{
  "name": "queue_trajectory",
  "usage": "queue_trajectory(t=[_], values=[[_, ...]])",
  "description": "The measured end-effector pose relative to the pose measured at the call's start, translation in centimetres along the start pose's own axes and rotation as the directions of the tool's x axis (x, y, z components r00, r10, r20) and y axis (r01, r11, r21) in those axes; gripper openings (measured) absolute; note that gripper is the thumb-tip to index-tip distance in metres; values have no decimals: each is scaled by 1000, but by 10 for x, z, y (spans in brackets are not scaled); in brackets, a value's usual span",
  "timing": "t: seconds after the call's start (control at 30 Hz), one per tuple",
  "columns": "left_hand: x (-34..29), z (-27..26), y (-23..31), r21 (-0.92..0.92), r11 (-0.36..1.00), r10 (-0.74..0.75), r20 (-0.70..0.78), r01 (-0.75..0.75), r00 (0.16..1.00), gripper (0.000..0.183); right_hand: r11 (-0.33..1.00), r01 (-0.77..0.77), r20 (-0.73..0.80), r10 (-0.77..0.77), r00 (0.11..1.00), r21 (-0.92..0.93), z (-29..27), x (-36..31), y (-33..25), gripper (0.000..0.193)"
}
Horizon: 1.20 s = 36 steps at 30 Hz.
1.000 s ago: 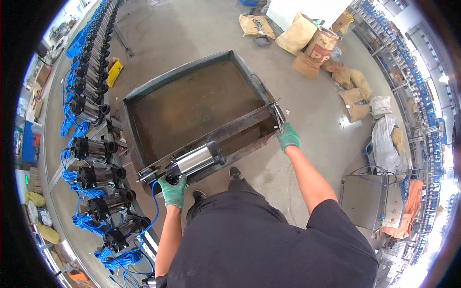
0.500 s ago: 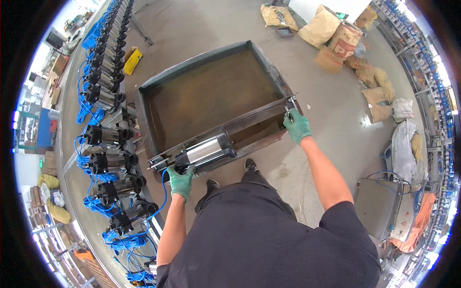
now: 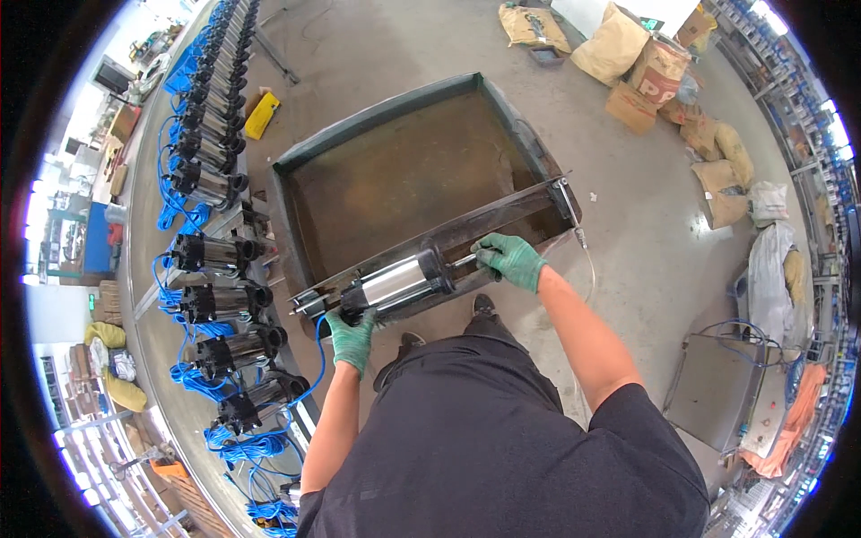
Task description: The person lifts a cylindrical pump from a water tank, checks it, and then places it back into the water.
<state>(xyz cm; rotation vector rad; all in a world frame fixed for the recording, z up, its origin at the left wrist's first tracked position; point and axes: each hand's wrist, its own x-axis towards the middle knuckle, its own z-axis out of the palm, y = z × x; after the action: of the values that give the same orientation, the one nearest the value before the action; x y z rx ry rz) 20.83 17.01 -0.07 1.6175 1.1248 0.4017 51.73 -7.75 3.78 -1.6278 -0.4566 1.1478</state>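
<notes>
A silver steel cylindrical pump point(image 3: 395, 282) with black end caps lies across the near side of a large water tank point(image 3: 395, 170). In a green glove, my left hand point(image 3: 351, 337) is closed round the pump's black left end, where a blue cable point(image 3: 320, 359) hangs down. My right hand point(image 3: 516, 260), gloved in green too, grips a short metal rod-like fitting point(image 3: 465, 261) at the pump's right end; the fingers partly cover it. A metal bar point(image 3: 484, 209) spans the tank behind the pump. At its right end hangs a thin metal handle-like piece point(image 3: 567, 204) with a hose.
On my left, a long bench point(image 3: 148, 350) carries a row of similar pumps point(image 3: 211, 255) with coiled blue cables point(image 3: 247, 444). Sacks point(image 3: 612, 45) and cardboard point(image 3: 722, 193) lie on the floor at the far right. A grey metal box point(image 3: 708, 390) stands to my right.
My right hand has left the metal piece at the bar's right end and moved left to the fitting at the pump's end. My left hand stays on the pump.
</notes>
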Motion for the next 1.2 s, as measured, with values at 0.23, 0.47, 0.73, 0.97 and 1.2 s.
queue_trajectory(t=[0.23, 0.47, 0.73, 0.97, 1.2], values=[[-2, -6, 7, 12, 1000, -7, 40, 6, 999, 69, 1000, -1, 26, 1, 1000, 8, 18, 16, 5, 30], [-3, -1, 8, 62, 998, 9, -36, -7, 999, 63, 968, -155, 15, 155, 988, 199, 21, 30, 27, 27], [-4, 1, 12, 90, 994, 67, 29, -69, 997, 71, 907, -247, -60, 282, 957, 340, 26, 23, 15, 37], [-1, 0, 2, -48, 999, -4, 78, 8, 997, 61, 907, -281, -93, 265, 960, -315, 25, 36, 3, 66], [1, 11, 30, 42, 999, -25, 123, 20, 992, 58, 810, -22, -221, -134, 966, -586, -5, 69, 87, 46]])
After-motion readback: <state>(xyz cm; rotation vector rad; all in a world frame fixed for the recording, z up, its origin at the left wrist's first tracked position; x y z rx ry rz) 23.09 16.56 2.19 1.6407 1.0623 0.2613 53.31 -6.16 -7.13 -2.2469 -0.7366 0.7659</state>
